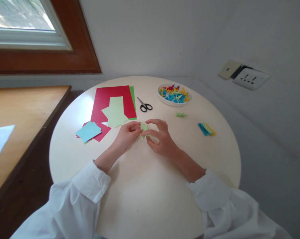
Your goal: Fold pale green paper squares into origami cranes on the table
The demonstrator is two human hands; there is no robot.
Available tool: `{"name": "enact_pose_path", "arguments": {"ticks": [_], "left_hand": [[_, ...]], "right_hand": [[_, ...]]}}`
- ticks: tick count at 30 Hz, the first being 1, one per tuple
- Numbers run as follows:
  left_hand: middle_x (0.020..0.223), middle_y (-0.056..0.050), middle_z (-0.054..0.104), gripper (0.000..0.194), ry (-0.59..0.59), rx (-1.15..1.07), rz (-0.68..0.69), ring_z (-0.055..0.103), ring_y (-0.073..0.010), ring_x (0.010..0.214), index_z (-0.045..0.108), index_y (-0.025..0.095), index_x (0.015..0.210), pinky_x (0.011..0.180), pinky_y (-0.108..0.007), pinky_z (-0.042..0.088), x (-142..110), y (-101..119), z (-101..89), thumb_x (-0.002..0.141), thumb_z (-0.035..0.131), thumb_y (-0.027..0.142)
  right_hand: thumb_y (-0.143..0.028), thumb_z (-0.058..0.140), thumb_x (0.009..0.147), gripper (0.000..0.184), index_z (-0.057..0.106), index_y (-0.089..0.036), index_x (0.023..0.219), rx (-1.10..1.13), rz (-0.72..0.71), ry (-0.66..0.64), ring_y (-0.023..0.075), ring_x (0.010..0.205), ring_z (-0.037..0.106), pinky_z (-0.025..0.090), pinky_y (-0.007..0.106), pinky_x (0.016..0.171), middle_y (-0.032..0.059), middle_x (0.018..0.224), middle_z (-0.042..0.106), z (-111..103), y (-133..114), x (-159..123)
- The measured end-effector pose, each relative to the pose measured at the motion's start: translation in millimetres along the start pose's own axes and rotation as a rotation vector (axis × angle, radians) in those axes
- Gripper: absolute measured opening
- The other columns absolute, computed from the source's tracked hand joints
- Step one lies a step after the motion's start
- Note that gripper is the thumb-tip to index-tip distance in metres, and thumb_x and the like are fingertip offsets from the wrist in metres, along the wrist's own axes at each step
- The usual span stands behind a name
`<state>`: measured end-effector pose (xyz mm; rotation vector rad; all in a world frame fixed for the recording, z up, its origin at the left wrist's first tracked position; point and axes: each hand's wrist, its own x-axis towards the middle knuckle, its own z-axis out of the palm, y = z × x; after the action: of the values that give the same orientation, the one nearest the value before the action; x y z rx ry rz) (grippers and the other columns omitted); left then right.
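A small folded piece of pale green paper (144, 126) is between my two hands, over the middle of the round white table (150, 192). My left hand (129, 135) pinches its left edge between thumb and fingers. On the other side, my right hand (161, 137) has its fingers curved around the paper, with fingertips touching it. Parts of the paper are hidden behind the fingers. Just beyond lie black-handled scissors (145, 106), blades pointing up and left. To the right sits a small pale green folded paper piece (181, 115).
A white dish (175, 103) of colourful folded paper pieces stands at the back. Red sheets (100, 106) with pale green paper (116, 111) lie back left, light blue squares (88, 131) nearer. Blue and yellow folded papers (206, 129) lie right. A wooden desk (27, 106) stands left.
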<state>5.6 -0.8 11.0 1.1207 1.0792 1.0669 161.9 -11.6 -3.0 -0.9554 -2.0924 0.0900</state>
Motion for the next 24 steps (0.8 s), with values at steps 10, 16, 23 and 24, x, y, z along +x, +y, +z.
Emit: {"name": "enact_pose_path", "arguments": {"ticks": [10, 16, 23, 24], "left_hand": [[0.058, 0.004, 0.048, 0.015, -0.022, 0.046, 0.012, 0.041, -0.0081, 0.055, 0.058, 0.015, 0.065, 0.053, -0.023, 0.03, -0.7, -0.4, -0.2, 0.066, 0.065, 0.028], [0.057, 0.003, 0.05, 0.02, -0.021, 0.1, 0.05, 0.041, -0.0084, 0.055, 0.059, 0.014, 0.064, 0.053, -0.023, 0.03, 1.7, -0.9, -1.4, 0.065, 0.065, 0.033], [0.06, 0.001, 0.055, 0.022, -0.005, 0.173, 0.065, 0.046, -0.0101, 0.058, 0.062, 0.013, 0.063, 0.057, -0.024, 0.034, 2.0, -2.7, -2.2, 0.065, 0.064, 0.035], [0.06, 0.001, 0.055, 0.022, -0.008, 0.177, 0.062, 0.046, -0.0102, 0.058, 0.062, 0.013, 0.063, 0.057, -0.024, 0.034, 2.1, -3.3, -2.2, 0.065, 0.064, 0.034]], "right_hand": [[-0.009, 0.056, 0.071, 0.016, 0.063, -0.023, 0.073, 0.033, 0.009, 0.032, 0.0214, 0.103, 0.051, 0.037, 0.039, 0.09, 0.0056, 0.106, 0.059, -0.7, 0.5, 0.8], [-0.009, 0.056, 0.07, 0.015, 0.062, -0.022, 0.074, 0.096, 0.059, 0.064, 0.0207, 0.099, 0.052, 0.041, 0.038, 0.087, 0.0056, 0.101, 0.06, -0.2, 1.1, 1.0], [-0.012, 0.058, 0.073, 0.011, 0.061, -0.022, 0.077, 0.183, 0.088, 0.079, 0.0201, 0.098, 0.054, 0.042, 0.039, 0.089, 0.0055, 0.098, 0.06, 1.2, 1.6, 1.1], [-0.013, 0.058, 0.073, 0.01, 0.061, -0.022, 0.078, 0.189, 0.092, 0.079, 0.0201, 0.098, 0.054, 0.042, 0.04, 0.09, 0.0054, 0.098, 0.06, 1.3, 1.6, 1.2]]}}
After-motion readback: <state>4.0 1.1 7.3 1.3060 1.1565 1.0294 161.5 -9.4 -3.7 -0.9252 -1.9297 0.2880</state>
